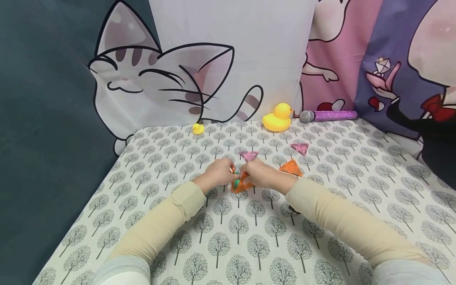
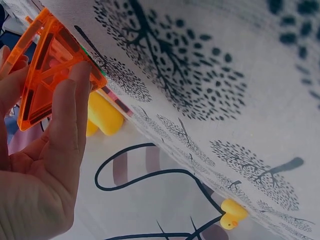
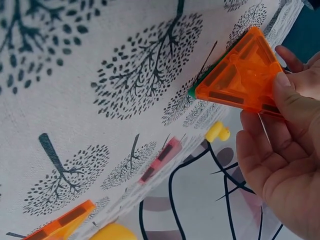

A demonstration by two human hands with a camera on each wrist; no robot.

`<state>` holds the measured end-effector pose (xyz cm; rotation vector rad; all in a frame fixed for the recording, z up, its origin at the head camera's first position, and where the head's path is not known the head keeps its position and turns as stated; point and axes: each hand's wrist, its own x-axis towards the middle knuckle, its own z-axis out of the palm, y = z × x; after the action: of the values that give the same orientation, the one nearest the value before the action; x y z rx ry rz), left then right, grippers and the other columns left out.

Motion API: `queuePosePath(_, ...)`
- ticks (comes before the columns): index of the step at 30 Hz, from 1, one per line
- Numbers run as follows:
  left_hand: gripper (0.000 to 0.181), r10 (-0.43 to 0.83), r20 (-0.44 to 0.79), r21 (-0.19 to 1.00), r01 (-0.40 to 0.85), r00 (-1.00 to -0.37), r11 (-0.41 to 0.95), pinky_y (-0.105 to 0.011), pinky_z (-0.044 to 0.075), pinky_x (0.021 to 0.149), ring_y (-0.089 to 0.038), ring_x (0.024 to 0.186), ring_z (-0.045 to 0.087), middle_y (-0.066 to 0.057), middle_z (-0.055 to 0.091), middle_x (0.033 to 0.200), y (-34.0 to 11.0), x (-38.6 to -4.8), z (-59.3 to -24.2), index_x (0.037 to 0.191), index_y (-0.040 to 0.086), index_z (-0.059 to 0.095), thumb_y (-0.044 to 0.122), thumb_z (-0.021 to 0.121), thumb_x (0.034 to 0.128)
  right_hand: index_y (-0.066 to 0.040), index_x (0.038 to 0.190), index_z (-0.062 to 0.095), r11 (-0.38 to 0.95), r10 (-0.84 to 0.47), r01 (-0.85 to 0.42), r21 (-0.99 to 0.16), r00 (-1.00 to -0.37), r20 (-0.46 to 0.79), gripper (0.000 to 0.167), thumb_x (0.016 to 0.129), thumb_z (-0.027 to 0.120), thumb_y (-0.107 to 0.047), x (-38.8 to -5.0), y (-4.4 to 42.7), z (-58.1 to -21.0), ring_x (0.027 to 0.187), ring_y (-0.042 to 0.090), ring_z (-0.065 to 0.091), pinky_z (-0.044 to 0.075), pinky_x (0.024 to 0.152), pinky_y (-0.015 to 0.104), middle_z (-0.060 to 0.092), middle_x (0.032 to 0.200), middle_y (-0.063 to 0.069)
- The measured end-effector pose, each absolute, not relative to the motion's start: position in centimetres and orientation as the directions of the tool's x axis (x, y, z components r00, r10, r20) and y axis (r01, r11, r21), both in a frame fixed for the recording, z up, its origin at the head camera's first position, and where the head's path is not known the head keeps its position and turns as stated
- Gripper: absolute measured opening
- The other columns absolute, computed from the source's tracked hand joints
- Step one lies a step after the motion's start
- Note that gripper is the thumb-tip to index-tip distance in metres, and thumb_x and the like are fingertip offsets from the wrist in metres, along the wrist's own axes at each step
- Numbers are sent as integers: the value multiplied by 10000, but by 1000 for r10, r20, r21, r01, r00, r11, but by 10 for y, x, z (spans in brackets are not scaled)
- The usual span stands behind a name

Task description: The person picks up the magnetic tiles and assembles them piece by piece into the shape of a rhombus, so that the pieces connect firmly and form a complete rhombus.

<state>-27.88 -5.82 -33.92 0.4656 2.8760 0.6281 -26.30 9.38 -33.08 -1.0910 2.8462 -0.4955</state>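
Both hands meet over a small construction of translucent triangular magnetic tiles on the table. My left hand (image 1: 220, 171) is at its left, pinching an orange triangle tile (image 2: 42, 85) between thumb and fingers in the left wrist view. From the right side, my right hand (image 1: 259, 173) grips another orange triangle tile (image 3: 245, 75) with its thumb on the near face. These orange tiles stand tilted up from a green tile (image 1: 236, 183) lying flat beneath. In the head view, the fingers cover much of the construction.
Beyond the hands lie a pink triangle tile (image 1: 249, 155), a second pink triangle tile (image 1: 301, 148) and a loose orange triangle tile (image 1: 291, 168). Along the back edge are a small yellow duck (image 1: 198, 129), a larger duck (image 1: 278, 118) and a purple microphone (image 1: 331, 115). A tree-print cloth (image 1: 238, 245) covers the table.
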Motion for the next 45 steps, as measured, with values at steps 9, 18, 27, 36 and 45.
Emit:
queuePosePath(9, 265, 339, -107, 448, 260, -935, 855, -242, 431, 554, -127, 633, 529, 10, 578, 736, -59, -278, -338, 866, 83, 596, 279, 699, 722, -8, 930, 634, 726, -635, -620, -296, -770, 56, 259, 704, 707, -109, -267, 95, -332, 694, 123, 553, 454, 647, 214, 622, 791, 25)
queuePosePath(18, 463, 348, -161, 504, 227, -923, 834, -279, 457, 686, -145, 760, 571, -19, 621, 884, -62, -276, -332, 1084, 73, 562, 167, 742, 669, -35, 823, 640, 747, -618, -599, -288, -785, 32, 180, 709, 706, -157, -267, 100, -332, 605, 93, 522, 435, 569, 191, 589, 687, -17)
queuePosePath(27, 467, 360, -141, 507, 245, -922, 826, -264, 447, 637, -139, 751, 537, 0, 587, 868, -55, -271, -330, 1043, 77, 571, 289, 746, 665, 4, 983, 624, 779, -580, -550, -301, -814, -11, 320, 723, 699, -166, -266, 108, -332, 799, 199, 579, 472, 704, 267, 624, 843, 65)
queuePosePath(36, 400, 359, -85, 420, 293, -929, 859, -262, 432, 648, -128, 745, 520, 15, 592, 858, -47, -271, -333, 1030, 88, 592, 329, 690, 727, 26, 1031, 601, 800, -545, -507, -322, -838, -35, 368, 733, 693, -168, -265, 123, -335, 881, 259, 565, 452, 782, 342, 624, 899, 99)
queuePosePath(45, 377, 347, -74, 424, 285, -935, 860, -248, 446, 628, -132, 765, 551, -23, 600, 899, -61, -281, -331, 1060, 68, 585, 250, 688, 746, 47, 1053, 576, 823, -490, -447, -350, -871, -40, 402, 730, 691, -162, -270, 141, -333, 878, 271, 571, 454, 782, 357, 613, 949, 158)
